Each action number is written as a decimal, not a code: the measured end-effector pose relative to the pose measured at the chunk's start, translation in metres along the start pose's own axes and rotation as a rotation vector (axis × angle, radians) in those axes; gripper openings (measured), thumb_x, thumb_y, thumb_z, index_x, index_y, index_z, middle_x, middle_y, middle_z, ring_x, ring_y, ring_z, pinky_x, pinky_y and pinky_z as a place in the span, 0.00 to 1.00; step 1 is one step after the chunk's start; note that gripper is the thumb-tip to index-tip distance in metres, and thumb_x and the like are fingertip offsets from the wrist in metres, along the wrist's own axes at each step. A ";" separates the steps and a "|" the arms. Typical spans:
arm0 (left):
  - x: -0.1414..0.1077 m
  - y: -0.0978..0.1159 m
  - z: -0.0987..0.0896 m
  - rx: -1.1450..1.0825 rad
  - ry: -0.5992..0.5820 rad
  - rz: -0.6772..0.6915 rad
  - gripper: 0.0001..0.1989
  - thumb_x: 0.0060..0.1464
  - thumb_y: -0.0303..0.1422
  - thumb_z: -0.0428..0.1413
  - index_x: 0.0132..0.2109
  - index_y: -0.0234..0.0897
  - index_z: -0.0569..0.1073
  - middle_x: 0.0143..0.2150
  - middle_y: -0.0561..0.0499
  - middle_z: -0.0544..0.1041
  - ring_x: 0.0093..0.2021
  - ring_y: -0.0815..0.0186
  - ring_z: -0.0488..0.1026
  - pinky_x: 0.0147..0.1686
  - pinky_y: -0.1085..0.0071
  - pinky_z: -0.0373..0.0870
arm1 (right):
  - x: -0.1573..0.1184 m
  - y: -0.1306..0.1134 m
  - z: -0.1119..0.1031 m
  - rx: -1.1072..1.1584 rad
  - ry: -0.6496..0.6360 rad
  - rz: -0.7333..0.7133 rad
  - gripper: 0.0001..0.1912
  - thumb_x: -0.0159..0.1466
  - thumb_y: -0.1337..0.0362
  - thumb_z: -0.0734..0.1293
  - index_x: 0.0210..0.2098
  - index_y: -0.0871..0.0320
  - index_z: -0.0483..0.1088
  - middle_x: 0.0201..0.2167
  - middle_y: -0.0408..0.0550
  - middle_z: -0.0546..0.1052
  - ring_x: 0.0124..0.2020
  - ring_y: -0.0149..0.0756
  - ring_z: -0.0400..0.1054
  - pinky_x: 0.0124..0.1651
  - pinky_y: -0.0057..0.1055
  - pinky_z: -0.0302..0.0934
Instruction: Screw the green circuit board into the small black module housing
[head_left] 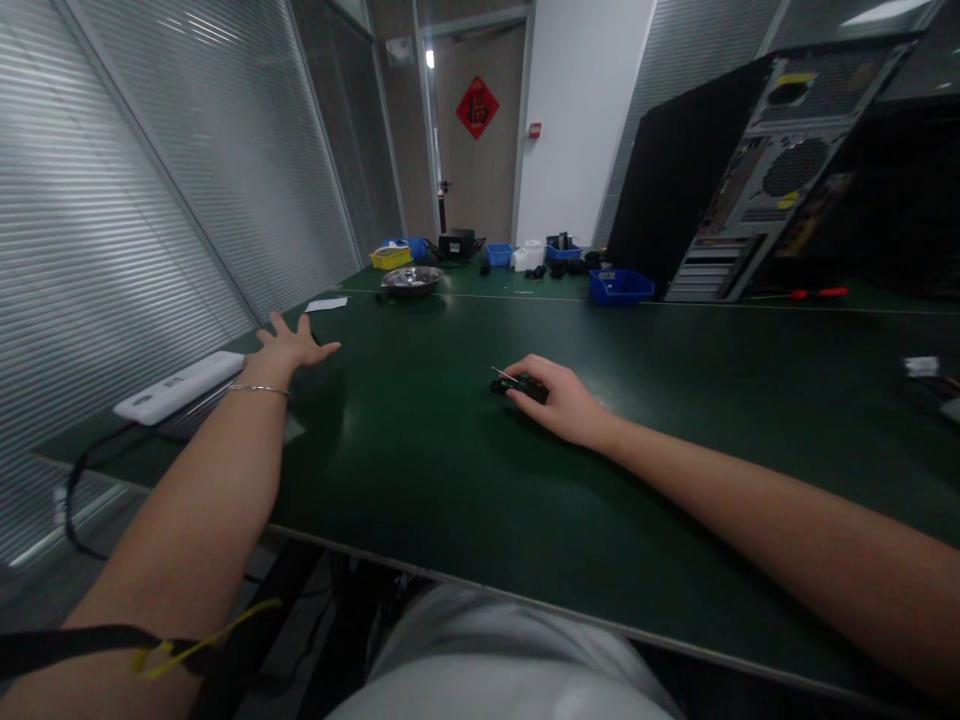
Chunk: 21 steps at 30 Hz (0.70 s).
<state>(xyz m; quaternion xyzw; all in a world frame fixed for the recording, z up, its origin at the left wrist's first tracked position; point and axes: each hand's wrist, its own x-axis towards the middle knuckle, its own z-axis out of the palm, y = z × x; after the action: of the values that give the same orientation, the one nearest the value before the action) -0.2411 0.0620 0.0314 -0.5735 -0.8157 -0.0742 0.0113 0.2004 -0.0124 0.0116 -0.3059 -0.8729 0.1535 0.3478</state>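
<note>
My left hand point(289, 345) reaches over the left side of the green table point(420, 450), fingers spread wide. A bit of something dark shows beside its thumb, too little to name. Just beyond its fingertips is a white slip of paper point(327, 304), and a long white power strip point(180, 388) lies by the wrist. Near the middle of the table my right hand point(555, 398) is curled around a small dark object point(531, 386), low over the surface. A thin metal rod point(505, 374) sticks out there toward the left. My fingers cover most of that object.
A shiny metal bowl point(412, 280) stands toward the back, with a yellow tray point(391, 258) behind it. At the back right, a blue bin point(621, 287) sits before a tall black computer case point(690, 170). A red-handled tool point(819, 293) and cables point(930, 390) lie at right.
</note>
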 end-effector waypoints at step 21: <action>-0.022 0.062 0.012 0.141 0.000 0.043 0.42 0.52 0.56 0.48 0.68 0.40 0.51 0.71 0.36 0.33 0.65 0.28 0.41 0.50 0.26 0.47 | 0.000 0.001 0.000 0.005 -0.016 -0.007 0.12 0.63 0.67 0.64 0.46 0.56 0.70 0.41 0.50 0.74 0.40 0.39 0.69 0.42 0.37 0.64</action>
<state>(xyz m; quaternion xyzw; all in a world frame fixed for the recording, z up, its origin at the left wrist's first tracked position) -0.1749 0.0637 0.0238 -0.5888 -0.8063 -0.0165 0.0532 0.2013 -0.0117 0.0113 -0.3008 -0.8763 0.1568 0.3422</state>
